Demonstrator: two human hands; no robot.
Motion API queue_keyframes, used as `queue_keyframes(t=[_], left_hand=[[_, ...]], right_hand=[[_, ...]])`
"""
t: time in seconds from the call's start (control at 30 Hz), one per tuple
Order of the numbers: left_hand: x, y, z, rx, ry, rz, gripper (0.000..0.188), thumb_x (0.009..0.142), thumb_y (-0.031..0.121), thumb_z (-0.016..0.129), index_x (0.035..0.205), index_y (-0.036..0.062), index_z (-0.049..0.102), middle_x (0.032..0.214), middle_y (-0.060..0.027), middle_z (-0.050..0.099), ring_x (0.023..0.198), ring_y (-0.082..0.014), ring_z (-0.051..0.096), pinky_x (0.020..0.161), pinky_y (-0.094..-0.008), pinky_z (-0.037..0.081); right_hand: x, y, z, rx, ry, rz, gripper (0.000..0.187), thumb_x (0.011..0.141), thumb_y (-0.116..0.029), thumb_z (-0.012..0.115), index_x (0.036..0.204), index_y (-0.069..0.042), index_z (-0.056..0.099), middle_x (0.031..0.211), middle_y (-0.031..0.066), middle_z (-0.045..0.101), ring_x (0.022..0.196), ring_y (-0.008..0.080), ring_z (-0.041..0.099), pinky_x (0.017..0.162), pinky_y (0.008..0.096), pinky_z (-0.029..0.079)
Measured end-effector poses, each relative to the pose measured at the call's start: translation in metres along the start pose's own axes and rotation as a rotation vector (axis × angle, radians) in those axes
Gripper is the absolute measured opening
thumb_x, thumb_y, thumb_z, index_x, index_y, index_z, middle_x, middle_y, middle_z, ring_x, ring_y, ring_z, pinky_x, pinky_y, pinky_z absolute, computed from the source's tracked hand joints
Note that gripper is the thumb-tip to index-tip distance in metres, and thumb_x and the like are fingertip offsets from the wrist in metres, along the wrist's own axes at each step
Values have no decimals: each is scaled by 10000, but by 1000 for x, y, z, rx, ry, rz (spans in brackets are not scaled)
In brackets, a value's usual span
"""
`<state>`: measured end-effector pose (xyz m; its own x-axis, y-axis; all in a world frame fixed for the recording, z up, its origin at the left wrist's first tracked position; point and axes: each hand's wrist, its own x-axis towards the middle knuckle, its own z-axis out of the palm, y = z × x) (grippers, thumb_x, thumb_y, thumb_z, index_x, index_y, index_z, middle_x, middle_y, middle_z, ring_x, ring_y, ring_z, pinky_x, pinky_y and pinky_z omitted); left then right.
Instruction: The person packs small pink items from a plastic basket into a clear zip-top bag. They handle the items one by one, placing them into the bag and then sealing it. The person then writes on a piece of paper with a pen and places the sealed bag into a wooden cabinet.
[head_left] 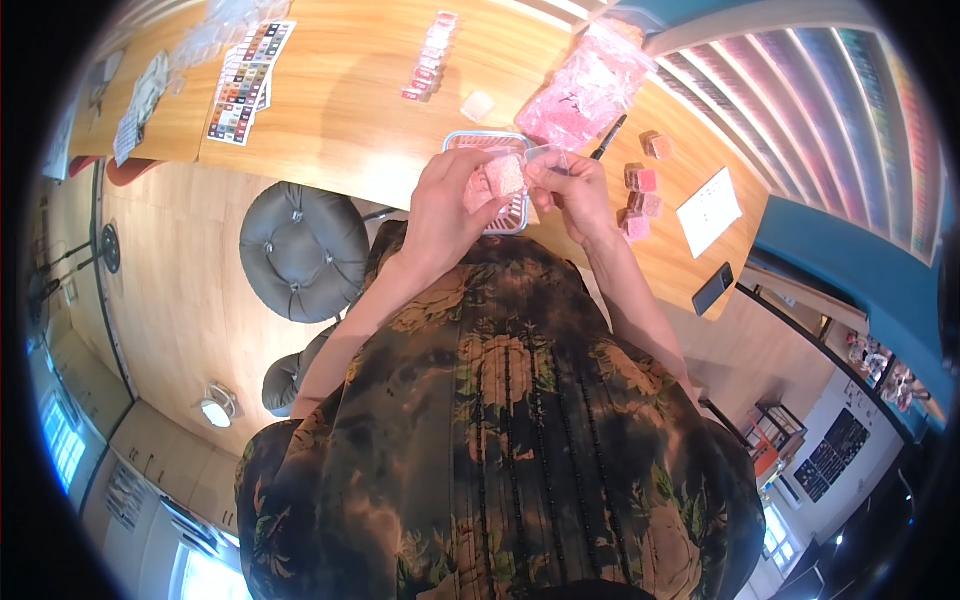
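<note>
Two hands are brought close together over the table's near edge: by the left hand point(443, 195), a small box point(506, 177) of pink grains is held, its fingers closed around the sides, while a clear piece of plastic point(550, 157) is pinched between thumb and fingers of the right hand point(578, 195). Whether the box's top is covered cannot be told. Directly below, a basket point(485, 134) with a pale rim is partly hidden by the hands. If the box is uncovered, grains could be spilled by a tilt or a hard squeeze; most would probably be caught by the basket, though some could be lost through its slotted sides. The thin plastic could also be dropped if the pinch slackened. Just beyond, a bag point(585, 85) of pink grains is laid beside a black pen point(608, 138); if it is unsealed, its contents could be scattered by a knock. Farther right, several small filled boxes point(645, 180) are set near a white sheet point(710, 212) and a phone point(713, 290) on the table point(340, 150).
</note>
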<state>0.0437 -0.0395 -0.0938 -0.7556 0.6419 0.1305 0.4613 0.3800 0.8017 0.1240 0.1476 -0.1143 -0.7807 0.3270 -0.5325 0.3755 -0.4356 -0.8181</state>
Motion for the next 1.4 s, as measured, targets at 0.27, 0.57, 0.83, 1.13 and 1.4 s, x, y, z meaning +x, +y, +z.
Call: queue_keyframes(t=[0.27, 0.57, 0.83, 1.13, 1.4], left_hand=[[21, 27, 9, -443, -28, -391, 426, 783, 19, 796, 1153, -6, 587, 884, -57, 664, 801, -96, 624, 749, -227, 543], [20, 13, 32, -723, -89, -448, 282, 885, -29, 678, 1153, -19, 589, 884, -58, 665, 810, -97, 654, 726, -226, 560], [18, 17, 51, -497, -219, -404, 245, 901, -4, 679, 1129, -15, 592, 868, -64, 663, 766, -99, 671, 652, -208, 545], [21, 13, 36, -643, -181, -462, 131, 972, 97, 621, 1033, -19, 626, 829, -72, 678, 711, -115, 675, 608, -226, 534], [26, -13, 15, -617, -28, -469, 141, 978, 74, 601, 1032, -55, 617, 854, -90, 683, 715, -125, 664, 656, -245, 555]], right_hand=[[-30, -14, 26, -677, 148, -704, 335, 951, -108, 634, 1263, 12, 614, 1048, 164, 673, 872, 235, 673, 749, 297, 531], [-41, 3, 13, -837, 224, -814, 403, 881, -68, 677, 1277, -41, 609, 1166, 202, 624, 967, 343, 666, 801, 375, 555], [-55, 22, 1, -802, 336, -631, 548, 772, -122, 780, 1261, -54, 543, 1008, 130, 635, 761, 236, 648, 681, 339, 547], [-98, 132, -120, -651, 865, -118, 681, 762, -117, 802, 1311, 29, 426, 1011, 119, 619, 776, 179, 643, 693, 318, 541], [-76, 151, -154, -543, 1065, -95, 755, 746, -129, 843, 1319, 71, 394, 1033, 137, 597, 839, 202, 660, 737, 313, 538]])
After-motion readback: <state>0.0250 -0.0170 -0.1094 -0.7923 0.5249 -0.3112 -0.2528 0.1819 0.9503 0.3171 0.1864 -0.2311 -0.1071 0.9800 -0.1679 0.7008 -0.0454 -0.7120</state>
